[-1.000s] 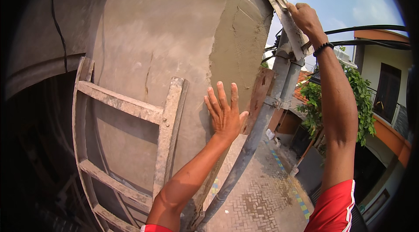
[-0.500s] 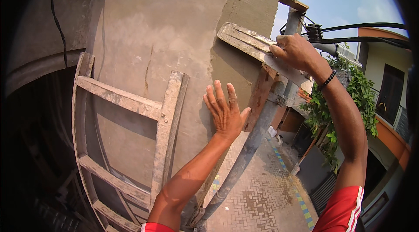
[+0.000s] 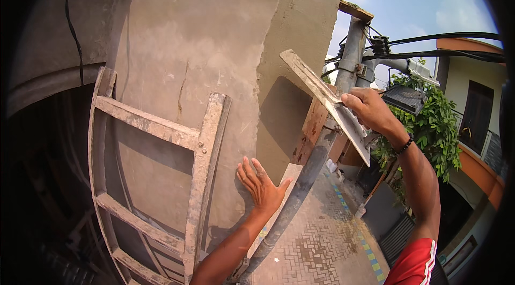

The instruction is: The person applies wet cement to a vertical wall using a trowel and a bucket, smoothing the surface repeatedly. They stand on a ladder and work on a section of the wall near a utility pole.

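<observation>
My right hand (image 3: pixel 369 112) is wrapped round the handle of a long metal plastering trowel (image 3: pixel 316 85) smeared with mortar. The trowel slants across the wall's right edge, its upper left end over a strip of darker, fresh plaster (image 3: pixel 292 41); its shadow falls on that strip. Whether the blade touches the wall I cannot tell. My left hand (image 3: pixel 263 186), fingers spread and holding nothing, is lower down against the grey plastered wall (image 3: pixel 198 33), just left of the wooden board (image 3: pixel 311 130) at the wall's edge.
A mortar-stained wooden ladder (image 3: pixel 201 145) leans at the wall on the left. Right of the wall stand a grey metal pole (image 3: pixel 314 164) and black cables (image 3: pixel 445 35). Far below lies a paved lane (image 3: pixel 306 247). A leafy tree (image 3: pixel 429 135) and a house (image 3: pixel 477 92) are beyond.
My right hand has come down with the trowel, which now tilts more steeply and sits lower on the strip. My left hand has slid down and slightly left along the wall.
</observation>
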`<state>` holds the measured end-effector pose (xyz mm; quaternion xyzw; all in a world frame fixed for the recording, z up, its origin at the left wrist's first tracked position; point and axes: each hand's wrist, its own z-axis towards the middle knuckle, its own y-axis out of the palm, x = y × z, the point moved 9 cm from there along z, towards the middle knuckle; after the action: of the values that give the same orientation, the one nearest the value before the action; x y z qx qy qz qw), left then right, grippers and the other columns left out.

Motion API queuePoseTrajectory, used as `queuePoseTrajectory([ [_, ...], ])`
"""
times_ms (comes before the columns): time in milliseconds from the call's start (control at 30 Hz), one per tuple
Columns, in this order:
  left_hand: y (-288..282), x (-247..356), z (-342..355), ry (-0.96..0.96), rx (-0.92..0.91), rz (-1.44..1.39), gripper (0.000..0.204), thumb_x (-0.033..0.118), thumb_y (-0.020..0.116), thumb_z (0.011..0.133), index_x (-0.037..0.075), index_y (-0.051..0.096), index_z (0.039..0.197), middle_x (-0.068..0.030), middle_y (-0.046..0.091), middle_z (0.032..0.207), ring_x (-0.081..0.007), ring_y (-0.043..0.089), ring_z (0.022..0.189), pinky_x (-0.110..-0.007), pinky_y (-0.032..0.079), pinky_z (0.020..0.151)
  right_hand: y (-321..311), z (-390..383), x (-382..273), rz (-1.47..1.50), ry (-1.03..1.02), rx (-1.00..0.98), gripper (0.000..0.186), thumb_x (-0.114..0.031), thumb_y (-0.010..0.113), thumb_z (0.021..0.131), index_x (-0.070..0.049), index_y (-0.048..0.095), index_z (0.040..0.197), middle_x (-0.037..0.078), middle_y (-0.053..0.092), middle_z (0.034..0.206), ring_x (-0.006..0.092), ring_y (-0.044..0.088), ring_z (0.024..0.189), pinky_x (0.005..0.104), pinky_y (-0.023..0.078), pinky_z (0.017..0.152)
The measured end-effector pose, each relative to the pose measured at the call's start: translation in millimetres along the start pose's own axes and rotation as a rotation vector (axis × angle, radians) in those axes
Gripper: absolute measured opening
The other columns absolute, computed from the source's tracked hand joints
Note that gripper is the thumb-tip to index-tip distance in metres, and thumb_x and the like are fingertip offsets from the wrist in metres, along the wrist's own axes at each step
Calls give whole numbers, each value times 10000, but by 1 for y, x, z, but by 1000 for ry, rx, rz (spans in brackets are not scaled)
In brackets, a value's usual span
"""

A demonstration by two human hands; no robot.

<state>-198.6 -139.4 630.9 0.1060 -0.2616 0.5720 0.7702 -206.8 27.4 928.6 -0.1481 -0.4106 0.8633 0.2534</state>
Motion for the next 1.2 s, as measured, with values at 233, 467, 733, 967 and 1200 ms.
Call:
queuePoseTrajectory([
  [233, 12, -15, -15, -35, -76, 10, 1369, 394, 869, 696, -7, -154, 1512, -341, -90, 1530, -542, -18, 1402, -662, 82, 1103, -118, 89, -11, 158, 68, 371, 464, -437, 512, 976, -6, 627, 848, -27, 418, 520, 82, 388, 404, 284, 321, 376],
  [467, 22, -27, -27, -75, -104, 70, 1316, 366, 867, 696, -31, -85, 1514, -349, -52, 1531, -526, 2, 1413, -647, 94, 1111, -143, 148, -14, -198, 35, 415, 477, -410, 530, 924, 42, 682, 913, 71, 571, 631, 153, 526, 499, 332, 440, 461],
  [733, 25, -33, -33, -42, -23, 100, 1291, 336, 854, 707, -40, -81, 1513, -340, -23, 1538, -515, 0, 1421, -640, 92, 1118, -25, 95, -51, -504, -136, 150, 437, -350, 536, 908, 52, 706, 934, 279, 658, 761, 376, 667, 680, 449, 547, 710],
  [967, 24, -50, -56, -177, -53, 91, 1328, 369, 862, 696, -47, -102, 1509, -329, -63, 1548, -516, -14, 1423, -637, 70, 1123, 93, 0, -50, -635, -176, -17, 360, -344, 608, 882, 10, 668, 903, 219, 621, 610, 378, 649, 575, 451, 536, 561],
  [1200, 31, -74, -100, -354, -87, 60, 1303, 358, 875, 666, -93, -26, 1492, -337, -16, 1546, -519, 3, 1418, -629, 56, 1126, 178, -83, -19, -503, -251, -216, 371, -358, 620, 884, 12, 643, 898, 207, 621, 594, 357, 654, 563, 434, 521, 510],
])
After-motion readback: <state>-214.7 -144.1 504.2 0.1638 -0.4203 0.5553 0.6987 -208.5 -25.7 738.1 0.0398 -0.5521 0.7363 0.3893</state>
